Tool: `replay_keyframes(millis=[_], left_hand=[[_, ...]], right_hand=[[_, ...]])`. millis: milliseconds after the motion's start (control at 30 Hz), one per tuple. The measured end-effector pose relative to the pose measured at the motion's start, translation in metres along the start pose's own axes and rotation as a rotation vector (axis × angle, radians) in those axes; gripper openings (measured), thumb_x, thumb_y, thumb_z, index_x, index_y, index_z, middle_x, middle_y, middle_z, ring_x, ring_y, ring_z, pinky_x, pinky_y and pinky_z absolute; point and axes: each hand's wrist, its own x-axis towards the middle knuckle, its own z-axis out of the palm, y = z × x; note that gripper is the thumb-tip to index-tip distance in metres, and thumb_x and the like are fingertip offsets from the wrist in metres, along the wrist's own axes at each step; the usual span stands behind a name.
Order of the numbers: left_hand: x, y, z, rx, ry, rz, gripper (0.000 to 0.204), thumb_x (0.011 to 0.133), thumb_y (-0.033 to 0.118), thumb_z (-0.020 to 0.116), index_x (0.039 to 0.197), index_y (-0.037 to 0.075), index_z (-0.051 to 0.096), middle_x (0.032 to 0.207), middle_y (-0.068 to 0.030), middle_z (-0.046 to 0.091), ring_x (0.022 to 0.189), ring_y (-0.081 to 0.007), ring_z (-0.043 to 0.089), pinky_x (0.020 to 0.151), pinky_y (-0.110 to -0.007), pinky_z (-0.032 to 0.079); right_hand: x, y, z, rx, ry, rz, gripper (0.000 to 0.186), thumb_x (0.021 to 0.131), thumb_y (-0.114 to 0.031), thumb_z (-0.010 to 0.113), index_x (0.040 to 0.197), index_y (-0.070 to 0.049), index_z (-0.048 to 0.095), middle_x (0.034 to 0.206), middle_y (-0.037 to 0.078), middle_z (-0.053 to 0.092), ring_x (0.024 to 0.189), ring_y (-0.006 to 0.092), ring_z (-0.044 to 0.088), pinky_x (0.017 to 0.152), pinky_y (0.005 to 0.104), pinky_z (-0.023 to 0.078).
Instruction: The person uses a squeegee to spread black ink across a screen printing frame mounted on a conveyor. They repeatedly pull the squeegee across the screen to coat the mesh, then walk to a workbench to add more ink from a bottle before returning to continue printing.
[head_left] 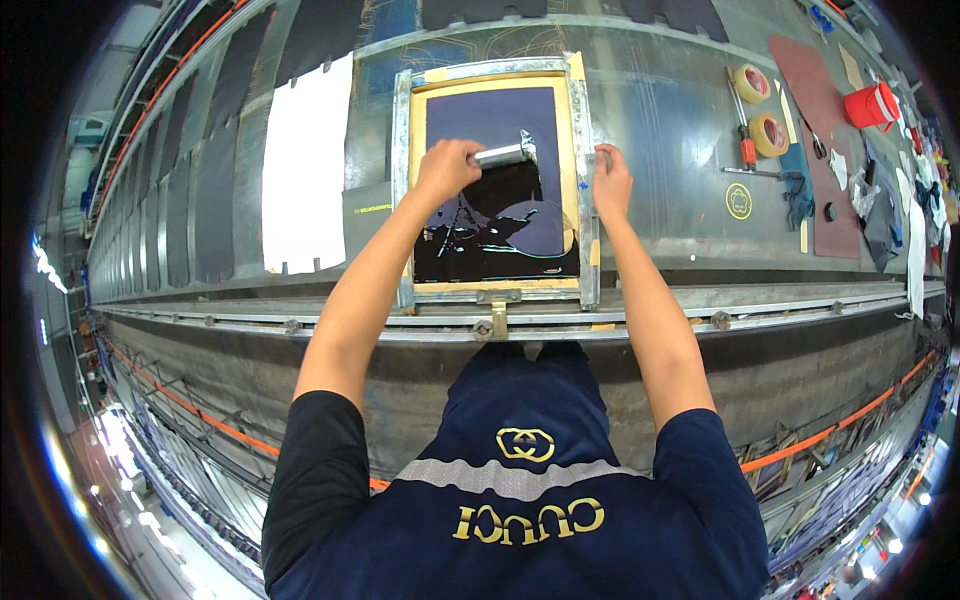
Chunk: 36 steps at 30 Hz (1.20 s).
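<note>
A screen printing frame [588, 235] with metal bars and yellow tape along its inner edges lies on the long table in front of me. Its mesh [490, 112] looks dark purple toward the far end. Glossy black ink [508, 192] covers much of the near half in uneven patches. My left hand [447, 172] is closed round one end of a squeegee [500, 156], which lies crosswise over the mesh at the far border of the ink. At the frame's right bar, my right hand [612, 183] has its fingers bent against the edge and appears to grip it.
A metal rail with a clamp [497, 318] runs along the table's near edge. To the left lie a white sheet [308, 165] and several dark fabric pieces. Tape rolls [770, 134], a screwdriver [746, 150], scissors [819, 147] and a red bucket [871, 106] are at right.
</note>
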Motion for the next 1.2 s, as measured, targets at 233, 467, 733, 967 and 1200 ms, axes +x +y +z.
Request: replay_keyframes(millis=[233,467,733,967,1200], left_hand=[[-0.054,0.016,0.07,0.208,0.215,0.062,0.033,0.077,0.001,0.07,0.102,0.021,0.079,0.101,-0.0008,0.075,0.095,-0.0268,0.068,0.076,-0.044,0.052],[-0.1,0.011,0.066,0.057,0.182,0.087,0.035,0.075,0.004,0.075,0.104,0.022,0.08,0.111,0.0019,0.078,0.1,-0.0234,0.069,0.08,-0.04,0.052],[-0.038,0.004,0.062,0.198,0.221,0.028,0.039,0.075,0.001,0.073,0.107,0.023,0.082,0.107,0.0008,0.078,0.092,-0.0256,0.069,0.074,-0.041,0.053],[-0.11,0.01,0.072,0.074,0.281,0.153,0.044,0.066,-0.003,0.078,0.103,0.021,0.081,0.11,0.0029,0.077,0.094,-0.0225,0.069,0.074,-0.039,0.053],[-0.004,-0.001,0.046,0.154,0.279,0.051,0.033,0.073,0.001,0.076,0.1,0.02,0.081,0.092,-0.0001,0.074,0.085,-0.0255,0.067,0.073,-0.042,0.053]], right_hand=[[0.0,0.004,-0.003,0.031,-0.01,0.034,0.019,0.101,-0.023,0.061,0.116,-0.016,0.07,0.064,0.014,0.058,0.06,0.0267,0.059,0.065,0.0431,0.047],[0.003,0.001,-0.002,0.03,-0.012,0.066,0.02,0.1,-0.024,0.063,0.117,-0.016,0.07,0.063,0.012,0.058,0.059,0.0233,0.057,0.064,0.0409,0.046],[0.003,0.003,-0.002,0.047,-0.031,0.023,0.021,0.099,-0.024,0.064,0.117,-0.014,0.069,0.06,0.011,0.054,0.055,0.0203,0.054,0.062,0.0396,0.045],[0.004,-0.001,-0.003,0.05,-0.015,0.078,0.022,0.098,-0.024,0.066,0.117,-0.015,0.069,0.058,0.008,0.052,0.054,0.0194,0.051,0.061,0.0382,0.044],[0.0,0.002,0.0,0.073,-0.042,0.039,0.022,0.098,-0.025,0.067,0.117,-0.014,0.069,0.058,0.007,0.052,0.054,0.0177,0.05,0.06,0.0375,0.043]])
